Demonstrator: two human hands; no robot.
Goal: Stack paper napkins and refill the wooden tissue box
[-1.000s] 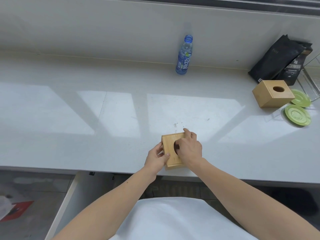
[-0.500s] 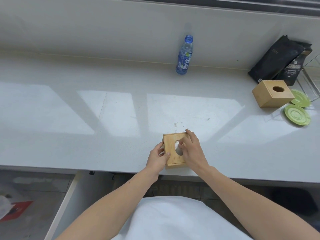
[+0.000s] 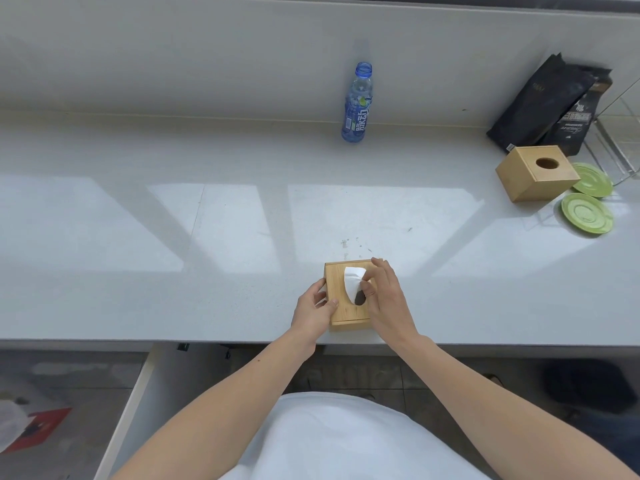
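There, napkin (image 3: 353,281) through box (image 3: 337,308) hole.

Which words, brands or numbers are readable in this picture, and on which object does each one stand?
"脉动": white characters on the label of the blue plastic drink bottle.
Pale print on the two black foil bags: too blurred to read.
Both wooden tissue boxes: no text seen.
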